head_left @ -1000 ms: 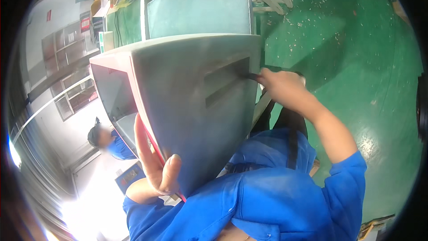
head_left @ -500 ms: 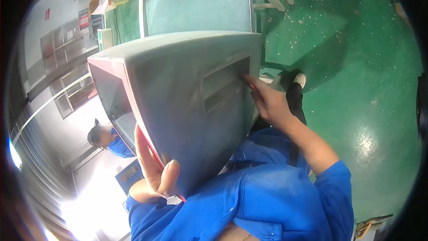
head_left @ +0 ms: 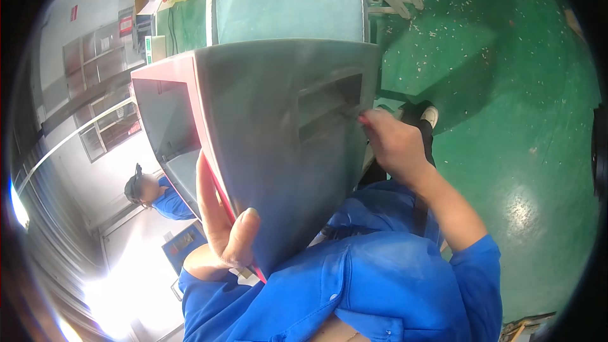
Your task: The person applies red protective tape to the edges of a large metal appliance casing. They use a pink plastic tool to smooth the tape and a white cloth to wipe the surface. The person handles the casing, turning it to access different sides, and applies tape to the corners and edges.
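Grey plastic fills the middle of the view: a large moulded housing (head_left: pixel 278 145) with a red-edged open side, held up against my chest in blue work clothes. At far left, a co-worker (head_left: pixel 152 193) in a blue top stands below by the wall with windows. My left hand (head_left: pixel 221 228) props the housing from underneath at its red edge, palm against the shell and thumb curled onto the grey face, so the fingers are closed in a supporting grip on the housing.

Further right, the housing's recessed slot (head_left: pixel 329 104) faces me. My right hand (head_left: pixel 396 145) has come off the far end of that slot, where it was a second ago, and slid down to the housing's right edge just below the recess; its fingers are bent and touch the shell there, though I cannot tell whether they pinch anything. The housing has swung a little closer and squarer to me. I judge that the work at the slot is being repositioned rather than finished.

Beyond lie a pale worktop (head_left: pixel 291 0) and the green floor (head_left: pixel 506 88).
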### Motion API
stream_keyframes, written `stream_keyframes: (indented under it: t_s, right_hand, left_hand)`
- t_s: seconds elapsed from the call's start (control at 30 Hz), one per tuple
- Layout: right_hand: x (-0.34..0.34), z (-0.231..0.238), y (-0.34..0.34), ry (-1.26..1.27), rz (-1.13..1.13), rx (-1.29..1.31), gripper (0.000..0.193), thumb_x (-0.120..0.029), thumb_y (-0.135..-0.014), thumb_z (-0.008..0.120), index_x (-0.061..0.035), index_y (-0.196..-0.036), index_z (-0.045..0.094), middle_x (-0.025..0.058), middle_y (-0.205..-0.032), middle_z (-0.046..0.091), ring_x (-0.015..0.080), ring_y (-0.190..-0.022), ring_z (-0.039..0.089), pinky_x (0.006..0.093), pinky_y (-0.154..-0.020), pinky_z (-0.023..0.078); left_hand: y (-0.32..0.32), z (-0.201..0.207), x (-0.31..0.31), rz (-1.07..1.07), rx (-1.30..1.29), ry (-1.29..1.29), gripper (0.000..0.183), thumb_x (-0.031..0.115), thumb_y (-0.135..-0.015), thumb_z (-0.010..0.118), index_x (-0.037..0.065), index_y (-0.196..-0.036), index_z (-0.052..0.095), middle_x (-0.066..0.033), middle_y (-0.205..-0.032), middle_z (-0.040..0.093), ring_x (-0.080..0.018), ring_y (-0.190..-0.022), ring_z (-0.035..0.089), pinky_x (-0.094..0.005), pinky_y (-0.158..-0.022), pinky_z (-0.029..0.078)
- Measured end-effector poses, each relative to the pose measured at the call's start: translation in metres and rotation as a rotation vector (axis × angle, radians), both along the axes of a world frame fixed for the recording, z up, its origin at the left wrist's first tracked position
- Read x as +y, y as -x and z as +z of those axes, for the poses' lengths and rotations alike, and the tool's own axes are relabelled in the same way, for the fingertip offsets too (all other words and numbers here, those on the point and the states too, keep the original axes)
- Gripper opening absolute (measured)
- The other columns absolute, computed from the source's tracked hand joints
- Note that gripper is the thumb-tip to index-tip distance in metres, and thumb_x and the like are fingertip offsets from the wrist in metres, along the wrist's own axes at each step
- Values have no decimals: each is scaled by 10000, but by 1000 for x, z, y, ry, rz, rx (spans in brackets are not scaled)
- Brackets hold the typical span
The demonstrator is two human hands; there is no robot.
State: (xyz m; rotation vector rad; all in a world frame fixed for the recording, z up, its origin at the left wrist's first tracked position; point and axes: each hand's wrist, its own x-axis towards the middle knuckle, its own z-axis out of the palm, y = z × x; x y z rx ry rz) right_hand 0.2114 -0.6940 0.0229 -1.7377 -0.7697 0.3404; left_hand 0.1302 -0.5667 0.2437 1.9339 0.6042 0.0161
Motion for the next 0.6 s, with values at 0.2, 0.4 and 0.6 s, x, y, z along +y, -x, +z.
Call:
stream_keyframes:
  t_s: [0.2,0.4,0.6]
  right_hand:
    - [-1,-19,-15,226,156,-136,119,-98,-797,516,-46,-900,486,103,-700,521,279,-544,554,375,-449,428]
    - [-2,-15,-21,237,217,-121,137,-89,-781,521,-53,-907,481,106,-733,542,294,-583,571,395,-482,445]
    - [-4,6,-31,130,195,88,154,-111,-848,507,-16,-970,502,113,-836,581,258,-704,598,341,-596,471]
  left_hand:
    - [0,0,-6,50,-18,39,746,56,-790,458,26,-1386,10,-180,-1412,181,-275,-1289,249,-379,-1030,227]
    - [1,-9,5,-88,-112,85,732,3,-788,423,21,-1385,-1,-181,-1424,148,-272,-1306,211,-378,-1042,198]
    - [0,-5,1,-106,-96,26,721,16,-809,436,24,-1386,4,-176,-1419,165,-268,-1295,236,-374,-1036,211]
